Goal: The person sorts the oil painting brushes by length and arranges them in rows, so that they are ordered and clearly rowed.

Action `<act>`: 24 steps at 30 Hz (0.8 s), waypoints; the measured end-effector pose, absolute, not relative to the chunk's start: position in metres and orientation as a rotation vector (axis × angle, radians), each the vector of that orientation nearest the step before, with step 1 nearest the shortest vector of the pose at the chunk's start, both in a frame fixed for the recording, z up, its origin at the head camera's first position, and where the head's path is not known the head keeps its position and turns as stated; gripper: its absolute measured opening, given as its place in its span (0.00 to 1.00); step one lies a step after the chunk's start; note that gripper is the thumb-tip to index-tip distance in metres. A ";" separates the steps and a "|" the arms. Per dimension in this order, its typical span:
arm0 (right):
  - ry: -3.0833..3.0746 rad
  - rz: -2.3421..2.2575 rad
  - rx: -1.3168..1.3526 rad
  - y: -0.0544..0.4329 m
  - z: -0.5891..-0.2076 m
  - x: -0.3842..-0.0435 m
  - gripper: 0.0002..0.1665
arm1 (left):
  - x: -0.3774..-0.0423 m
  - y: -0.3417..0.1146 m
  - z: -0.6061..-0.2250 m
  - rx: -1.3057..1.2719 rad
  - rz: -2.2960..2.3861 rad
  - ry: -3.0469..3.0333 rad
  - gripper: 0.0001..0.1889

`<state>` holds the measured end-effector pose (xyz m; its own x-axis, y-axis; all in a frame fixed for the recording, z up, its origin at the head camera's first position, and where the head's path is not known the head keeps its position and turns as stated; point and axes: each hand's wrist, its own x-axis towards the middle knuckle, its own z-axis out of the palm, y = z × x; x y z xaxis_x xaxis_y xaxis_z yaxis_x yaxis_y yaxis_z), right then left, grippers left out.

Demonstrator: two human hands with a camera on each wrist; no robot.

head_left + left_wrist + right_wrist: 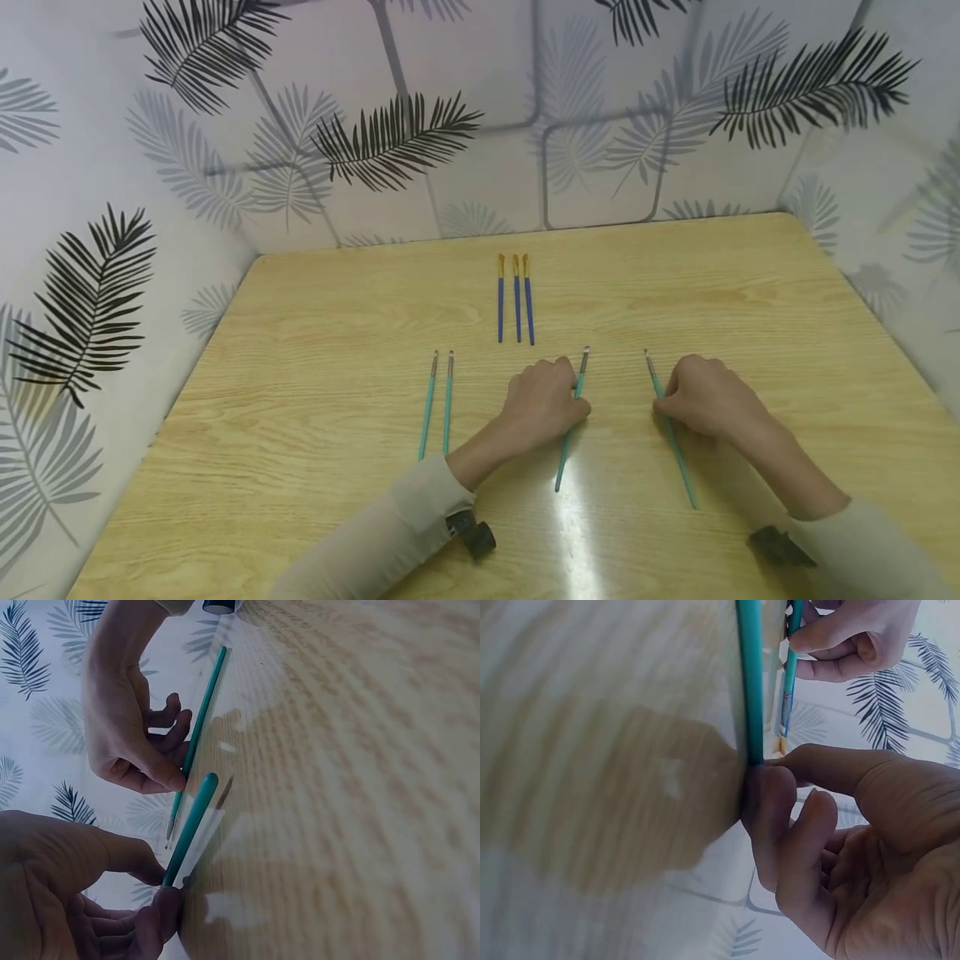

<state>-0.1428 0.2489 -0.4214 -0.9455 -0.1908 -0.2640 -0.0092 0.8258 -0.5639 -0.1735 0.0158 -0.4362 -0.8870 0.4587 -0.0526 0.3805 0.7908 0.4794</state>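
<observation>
My left hand (546,398) pinches a teal-handled paintbrush (562,461) between thumb and fingers, low over the table, its bristle end pointing away from me. To the right, my right hand (708,393) pinches a second teal paintbrush (682,467), slanted with its tip toward the upper left. Both handles stick out toward me below the hands. In the left wrist view the thumb and a finger grip the near teal handle (192,825). The right wrist view has the other handle (751,682) between thumb and fingertip, close over the wood.
Two more teal paintbrushes (448,400) lie side by side left of my left hand, partly covered by that forearm. Farther back, three blue paintbrushes (517,304) lie in a row. The wooden table (300,333) meets a leaf-patterned wall covering (465,67) behind and at the sides.
</observation>
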 end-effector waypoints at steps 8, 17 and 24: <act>2.720 -0.825 -0.136 0.249 -0.422 -0.142 0.23 | -0.174 0.014 -0.435 0.647 0.725 2.793 0.25; 2.727 -0.794 -0.197 0.246 -0.420 -0.144 0.26 | -0.175 0.012 -0.436 0.664 0.729 2.806 0.24; 2.736 -0.816 -0.181 0.247 -0.423 -0.143 0.23 | -0.173 0.011 -0.437 0.685 0.751 2.789 0.24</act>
<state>-0.1434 0.2472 -0.4229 -0.9529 -0.1981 -0.2298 -0.0398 0.8325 -0.5525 -0.1734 0.0106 -0.4365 -0.8793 0.4739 -0.0463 0.3867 0.7674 0.5115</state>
